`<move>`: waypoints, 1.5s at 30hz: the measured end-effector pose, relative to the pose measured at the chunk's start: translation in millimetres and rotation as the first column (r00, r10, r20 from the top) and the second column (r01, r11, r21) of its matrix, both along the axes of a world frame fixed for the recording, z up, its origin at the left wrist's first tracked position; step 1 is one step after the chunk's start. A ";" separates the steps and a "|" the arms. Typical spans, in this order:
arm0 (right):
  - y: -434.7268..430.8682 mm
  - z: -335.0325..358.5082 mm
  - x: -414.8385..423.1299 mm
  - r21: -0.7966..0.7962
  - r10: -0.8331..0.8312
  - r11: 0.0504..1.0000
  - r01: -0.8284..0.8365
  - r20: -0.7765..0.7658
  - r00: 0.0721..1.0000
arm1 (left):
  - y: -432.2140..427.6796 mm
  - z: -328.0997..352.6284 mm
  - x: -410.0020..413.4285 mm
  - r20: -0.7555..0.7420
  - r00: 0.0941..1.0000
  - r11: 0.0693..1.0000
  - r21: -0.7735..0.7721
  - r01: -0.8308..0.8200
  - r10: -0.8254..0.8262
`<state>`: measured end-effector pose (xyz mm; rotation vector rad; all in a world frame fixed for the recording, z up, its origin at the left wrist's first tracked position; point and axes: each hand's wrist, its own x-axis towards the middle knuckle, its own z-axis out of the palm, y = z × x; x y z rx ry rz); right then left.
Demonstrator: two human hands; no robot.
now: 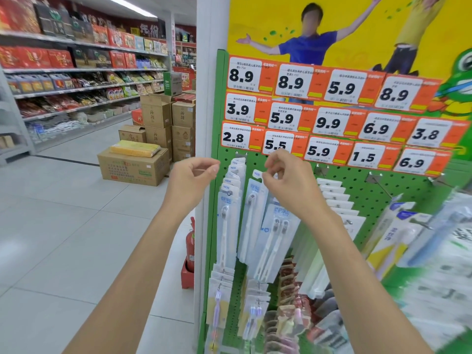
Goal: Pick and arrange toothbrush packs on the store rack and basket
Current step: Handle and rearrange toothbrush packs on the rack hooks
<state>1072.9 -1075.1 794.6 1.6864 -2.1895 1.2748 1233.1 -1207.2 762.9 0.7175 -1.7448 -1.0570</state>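
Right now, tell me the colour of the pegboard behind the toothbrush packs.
The pegboard is green; the head view shows it.

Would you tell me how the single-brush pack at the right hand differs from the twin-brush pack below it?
The single-brush pack holds one toothbrush; the twin-brush pack holds two. The single-brush pack is narrower than the twin-brush pack. The right hand pinches the single-brush pack's top tab; the twin-brush pack's top is hidden behind that wrist. Both are blister packs, heads up, on the green pegboard.

White-and-clear toothbrush packs (231,218) hang upright in overlapping rows from hooks on the green pegboard rack (357,183).
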 end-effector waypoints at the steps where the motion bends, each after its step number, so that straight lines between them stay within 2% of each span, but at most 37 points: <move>1: 4.1 1.7 2.1 -0.022 0.006 1.000 -0.006 0.016 1.000 | 4.6 6.6 -1.0 -0.011 1.000 1.000 -0.024 0.007 -0.007; 7: 17.8 14.4 9.2 -0.223 -0.017 0.974 0.041 0.111 0.994 | 40.6 38.0 -20.2 0.006 0.970 0.965 -0.100 0.243 -0.244; 12: 27.6 26.5 5.6 -0.420 0.078 0.906 0.051 0.285 0.955 | 58.5 43.3 -38.7 0.038 0.939 0.935 -0.089 0.344 -0.342; 17: 35.9 23.0 -1.4 -0.341 0.108 0.940 0.017 0.344 0.933 | 63.9 40.0 -46.4 -0.057 0.944 0.945 0.012 0.327 -0.325; 22: 40.0 1.4 -3.6 -0.147 0.077 0.989 -0.029 0.328 0.941 | 66.0 40.0 -46.8 -0.282 0.925 0.928 0.199 0.316 -0.254; 26: 40.0 -5.9 0.0 -0.111 0.063 0.993 -0.030 0.310 0.949 | 67.8 38.5 -46.6 -0.257 0.943 0.946 0.185 0.265 -0.214; 30: 45.1 -10.8 4.7 0.022 0.144 0.987 -0.160 0.325 0.935 | 64.4 42.0 -43.1 -0.347 0.925 0.940 0.233 0.248 -0.158; 34: 46.8 -14.4 13.4 -0.015 0.182 0.982 -0.188 0.340 0.923 | 59.3 42.5 -40.5 -0.362 0.920 0.932 0.259 0.253 -0.149; 40: 53.1 -17.6 19.8 -0.021 0.292 0.949 -0.315 0.440 0.849 | 51.0 45.4 -38.7 -0.445 0.892 0.905 0.342 0.251 -0.080; 43: 57.0 -24.4 19.8 -0.013 0.370 0.895 -0.446 0.578 0.727 | 48.5 49.2 -37.0 -0.503 0.864 0.900 0.375 0.224 -0.006; 45: 61.7 -29.5 22.5 -0.016 0.397 0.876 -0.482 0.590 0.703 | 43.1 51.9 -32.6 -0.540 0.841 0.893 0.393 0.220 0.031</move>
